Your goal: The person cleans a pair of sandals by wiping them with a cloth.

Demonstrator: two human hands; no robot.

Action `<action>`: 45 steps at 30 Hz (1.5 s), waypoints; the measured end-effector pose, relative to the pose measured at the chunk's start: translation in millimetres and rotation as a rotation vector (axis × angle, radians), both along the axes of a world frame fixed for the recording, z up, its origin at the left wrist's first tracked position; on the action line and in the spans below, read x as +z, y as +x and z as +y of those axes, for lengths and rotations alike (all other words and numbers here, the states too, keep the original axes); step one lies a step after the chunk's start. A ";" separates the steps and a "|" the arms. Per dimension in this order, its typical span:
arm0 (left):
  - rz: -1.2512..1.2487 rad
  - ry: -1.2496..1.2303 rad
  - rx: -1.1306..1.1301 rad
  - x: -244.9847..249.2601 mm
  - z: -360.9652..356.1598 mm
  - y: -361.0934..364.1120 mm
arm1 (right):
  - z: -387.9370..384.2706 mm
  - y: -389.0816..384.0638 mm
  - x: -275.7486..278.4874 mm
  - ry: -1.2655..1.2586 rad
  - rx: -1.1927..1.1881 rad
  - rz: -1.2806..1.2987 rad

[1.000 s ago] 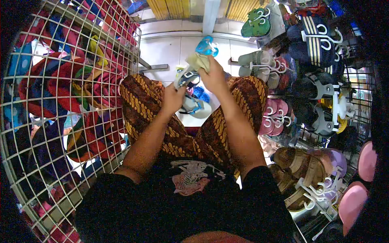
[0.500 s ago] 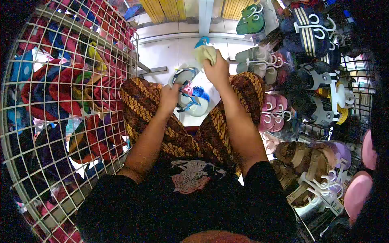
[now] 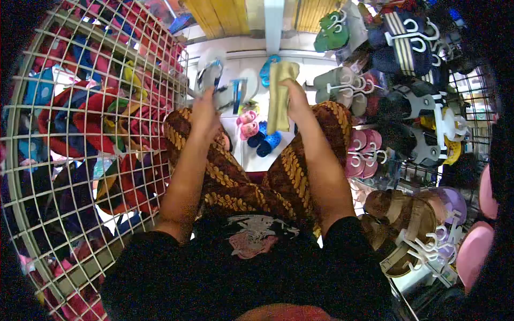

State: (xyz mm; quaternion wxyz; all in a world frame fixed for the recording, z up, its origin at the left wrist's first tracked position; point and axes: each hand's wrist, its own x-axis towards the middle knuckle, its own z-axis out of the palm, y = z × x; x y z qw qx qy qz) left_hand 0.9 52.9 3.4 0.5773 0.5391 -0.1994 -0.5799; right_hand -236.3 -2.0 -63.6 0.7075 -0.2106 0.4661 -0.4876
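My left hand (image 3: 204,111), slightly blurred, is closed on a pair of sandals (image 3: 246,80) with pale soles and blue-and-dark straps. The pair is raised over the white tiles, one sandal on either side, and smeared by motion. A pale yellow cloth (image 3: 278,104) hangs from my right hand (image 3: 297,101), whose fingers pinch its right edge. Below and between the hands, small pink clogs (image 3: 247,125) and blue clogs (image 3: 267,142) sit on the floor. Behind the cloth a bright blue sandal (image 3: 266,71) shows in part.
A wire grid rack (image 3: 80,160) full of colourful footwear stands close on the left. On the right hang grey sandals (image 3: 332,80), pink sandals (image 3: 364,152) and brown sandals (image 3: 396,208) on white hooks. A pale post (image 3: 274,27) rises ahead.
My left hand has moved left and forward with the sandals, uncovering the pink and blue clogs. The cloth, bunched before, now hangs unfolded lengthwise from my right hand.
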 end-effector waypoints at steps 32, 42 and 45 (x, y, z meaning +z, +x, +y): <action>0.411 0.130 -0.497 -80.8 -44.0 -13.3 | 4.5 20.0 3.1 -0.066 0.092 0.245; 0.526 0.221 -0.462 -77.6 -48.1 -12.0 | -5.3 19.7 -0.9 -0.054 0.143 0.223; 0.590 0.263 -0.339 -87.2 -53.8 -8.3 | -5.3 21.4 -1.9 -0.118 0.054 0.377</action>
